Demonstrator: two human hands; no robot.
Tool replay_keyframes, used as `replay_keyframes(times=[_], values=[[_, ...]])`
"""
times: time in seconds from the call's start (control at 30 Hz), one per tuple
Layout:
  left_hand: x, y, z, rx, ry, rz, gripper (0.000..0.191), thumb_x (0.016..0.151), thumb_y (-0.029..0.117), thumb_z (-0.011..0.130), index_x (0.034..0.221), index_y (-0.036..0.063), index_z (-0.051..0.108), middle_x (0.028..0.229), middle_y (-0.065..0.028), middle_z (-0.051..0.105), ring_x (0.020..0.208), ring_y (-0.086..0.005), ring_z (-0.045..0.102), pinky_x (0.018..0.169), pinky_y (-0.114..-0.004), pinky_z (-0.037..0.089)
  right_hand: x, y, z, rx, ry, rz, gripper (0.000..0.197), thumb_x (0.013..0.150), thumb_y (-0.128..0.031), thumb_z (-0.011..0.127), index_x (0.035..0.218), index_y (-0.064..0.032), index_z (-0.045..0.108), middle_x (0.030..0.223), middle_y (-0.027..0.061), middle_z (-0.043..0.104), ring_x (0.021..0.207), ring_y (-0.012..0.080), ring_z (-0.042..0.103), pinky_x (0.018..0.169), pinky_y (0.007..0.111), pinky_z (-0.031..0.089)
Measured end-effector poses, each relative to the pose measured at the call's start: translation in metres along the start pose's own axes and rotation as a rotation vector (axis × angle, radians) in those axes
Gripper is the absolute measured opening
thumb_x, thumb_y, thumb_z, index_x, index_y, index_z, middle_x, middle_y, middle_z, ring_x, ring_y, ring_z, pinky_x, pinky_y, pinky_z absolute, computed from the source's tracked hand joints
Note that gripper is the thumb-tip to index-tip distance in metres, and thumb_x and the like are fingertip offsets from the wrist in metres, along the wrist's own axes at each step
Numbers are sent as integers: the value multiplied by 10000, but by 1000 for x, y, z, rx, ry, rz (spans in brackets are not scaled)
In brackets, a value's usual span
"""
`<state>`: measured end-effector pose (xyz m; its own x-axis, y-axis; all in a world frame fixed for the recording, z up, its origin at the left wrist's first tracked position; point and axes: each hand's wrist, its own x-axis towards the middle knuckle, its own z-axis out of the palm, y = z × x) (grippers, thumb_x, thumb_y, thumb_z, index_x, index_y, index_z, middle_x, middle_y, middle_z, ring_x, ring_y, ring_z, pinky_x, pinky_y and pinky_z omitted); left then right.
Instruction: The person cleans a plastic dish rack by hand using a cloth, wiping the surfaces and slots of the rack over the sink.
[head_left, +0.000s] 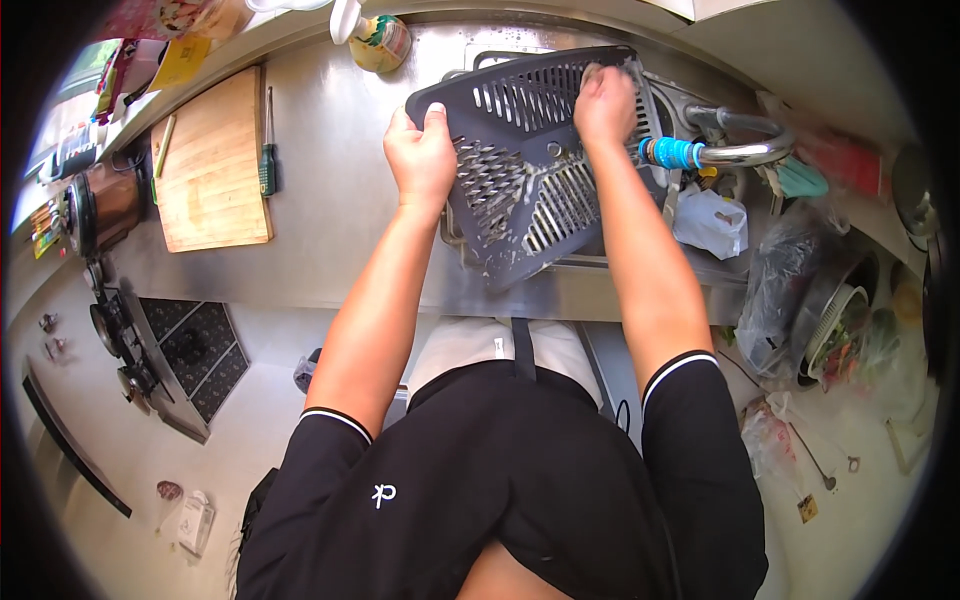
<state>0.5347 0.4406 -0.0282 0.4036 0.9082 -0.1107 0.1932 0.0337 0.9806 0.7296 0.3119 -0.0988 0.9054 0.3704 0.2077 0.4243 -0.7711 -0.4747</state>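
A dark grey slotted panel (536, 139), which looks like a range hood filter grille, lies tilted across the sink. White suds streak its slats and lower corner. My left hand (426, 154) grips its left edge, thumb on top and fingers underneath. My right hand (606, 105) presses on the upper right part with curled fingers. Something pale shows at those fingertips, but blur hides what it is. Just right of the right wrist is a curved metal faucet (750, 146) with a blue nozzle (671, 153). Most of the sink is covered by the panel.
A spray bottle (380, 43) stands behind the panel. To the left lie a wooden cutting board (214, 165) and a green-handled screwdriver (268, 161) on the steel counter (330, 165). On the right are a white plastic bag (711, 221) and a basket of vegetables (836, 334).
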Motion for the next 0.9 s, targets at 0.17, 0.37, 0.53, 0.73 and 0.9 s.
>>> replay_keyframes(times=[0.17,0.37,0.53,0.73,0.9], values=[[0,2,2,-38,36,33,103,931,66,618,906,-32,594,784,-47,636,699,-109,552,666,-283,481,-88,-13,-25,128,-216,-147,77,836,-144,614,901,-107,595,970,110,598,954,356,598,780,493,506],[3,-11,-4,-71,50,-78,107,943,70,607,963,-34,592,802,-62,649,683,-109,570,647,-270,492,-73,-32,-44,339,-287,-48,106,853,-213,649,880,-114,629,870,108,654,835,350,649,733,453,516],[-6,9,9,-118,35,-65,115,944,66,605,969,-45,589,791,-54,650,685,-113,584,636,-274,504,-60,-21,-20,137,-225,172,146,855,-277,625,884,-144,678,776,122,686,757,338,678,660,414,511],[5,-9,-1,-13,33,-28,115,937,66,628,962,-43,603,837,-59,673,705,-104,589,651,-267,507,-88,-58,-29,630,-558,92,107,860,-208,634,903,-132,696,901,61,705,842,278,687,737,384,532],[-1,2,-3,-511,-175,-326,216,1029,171,511,1084,-7,620,984,-92,688,830,-159,666,771,-304,549,-71,-84,-51,696,-505,75,111,906,-106,657,956,-10,680,909,78,717,821,141,676,755,276,531]])
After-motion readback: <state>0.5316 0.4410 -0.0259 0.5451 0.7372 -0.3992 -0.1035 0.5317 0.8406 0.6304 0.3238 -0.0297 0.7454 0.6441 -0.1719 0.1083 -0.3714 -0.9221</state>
